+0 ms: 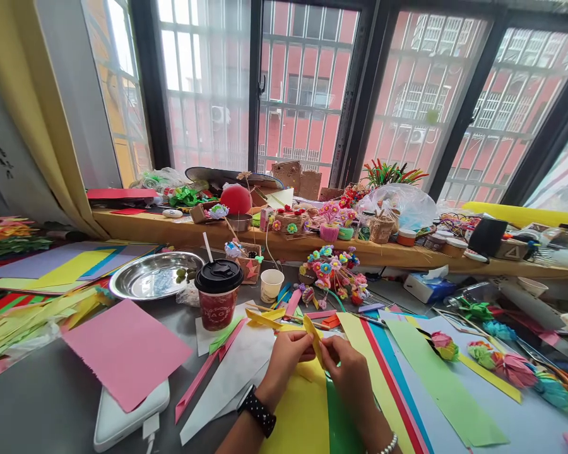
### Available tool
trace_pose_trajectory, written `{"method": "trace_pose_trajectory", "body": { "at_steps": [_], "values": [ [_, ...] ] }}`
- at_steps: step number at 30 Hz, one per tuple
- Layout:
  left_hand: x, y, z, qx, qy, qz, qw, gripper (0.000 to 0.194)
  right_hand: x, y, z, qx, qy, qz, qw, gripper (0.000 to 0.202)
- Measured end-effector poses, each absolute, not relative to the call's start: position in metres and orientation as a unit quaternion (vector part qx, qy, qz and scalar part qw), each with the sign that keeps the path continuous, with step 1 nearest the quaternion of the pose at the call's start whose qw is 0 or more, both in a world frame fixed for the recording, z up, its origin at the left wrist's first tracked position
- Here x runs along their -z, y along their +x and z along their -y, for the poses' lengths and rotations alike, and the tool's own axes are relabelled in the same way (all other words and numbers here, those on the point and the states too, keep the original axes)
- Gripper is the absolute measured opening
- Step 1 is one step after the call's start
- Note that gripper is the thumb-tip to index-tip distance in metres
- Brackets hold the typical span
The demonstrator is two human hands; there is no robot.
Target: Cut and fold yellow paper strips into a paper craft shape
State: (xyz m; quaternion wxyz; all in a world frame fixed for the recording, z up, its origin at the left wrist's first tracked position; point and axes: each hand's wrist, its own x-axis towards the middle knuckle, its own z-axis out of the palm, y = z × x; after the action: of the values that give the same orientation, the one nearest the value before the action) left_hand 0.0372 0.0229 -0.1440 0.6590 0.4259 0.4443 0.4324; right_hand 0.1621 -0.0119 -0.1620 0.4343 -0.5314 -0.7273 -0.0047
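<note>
A folded strip of yellow paper (313,337) stands upright between my two hands. My left hand (288,358), with a black dotted watch strap at the wrist, pinches its left side. On its right side the fingers of my right hand (348,369) are closed; a beaded bracelet is on that wrist. Under my hands lie a yellow sheet (299,410) and a green sheet (338,419). Just beyond my left hand are more folded yellow strips (265,318). White paper (236,366) lies to the left, with a folded pink strip (208,372) beside it.
A lidded red cup (218,296), a steel plate (151,275) and a small paper cup (271,285) stand beyond my hands. Pink paper (127,353) rests on a white power bank (123,416) at left. Light green paper (445,378) and paper flowers (515,369) lie at right.
</note>
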Motion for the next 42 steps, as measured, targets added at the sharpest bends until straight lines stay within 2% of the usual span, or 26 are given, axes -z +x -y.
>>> {"method": "trace_pose_trajectory", "body": {
  "at_steps": [5,11,25,35,42],
  "values": [
    [0.145,0.040,-0.021,-0.437,0.464,-0.469,0.612,0.031,0.166,0.161,0.012,0.060,-0.530,0.731,0.426,0.022],
    [0.146,0.042,-0.018,-0.451,0.509,-0.474,0.560,0.027,0.159,0.159,0.016,0.027,-0.542,0.719,0.433,0.019],
    [0.137,0.043,-0.011,-0.466,0.487,-0.454,0.582,0.035,0.153,0.158,0.018,0.027,-0.515,0.734,0.442,0.017],
    [0.134,0.033,-0.018,-0.491,0.447,-0.468,0.583,0.031,0.151,0.159,0.017,-0.090,-0.523,0.707,0.467,0.019],
    [0.133,0.032,-0.020,-0.491,0.438,-0.472,0.587,0.031,0.151,0.159,0.017,-0.125,-0.525,0.689,0.484,0.021]
  ]
}}
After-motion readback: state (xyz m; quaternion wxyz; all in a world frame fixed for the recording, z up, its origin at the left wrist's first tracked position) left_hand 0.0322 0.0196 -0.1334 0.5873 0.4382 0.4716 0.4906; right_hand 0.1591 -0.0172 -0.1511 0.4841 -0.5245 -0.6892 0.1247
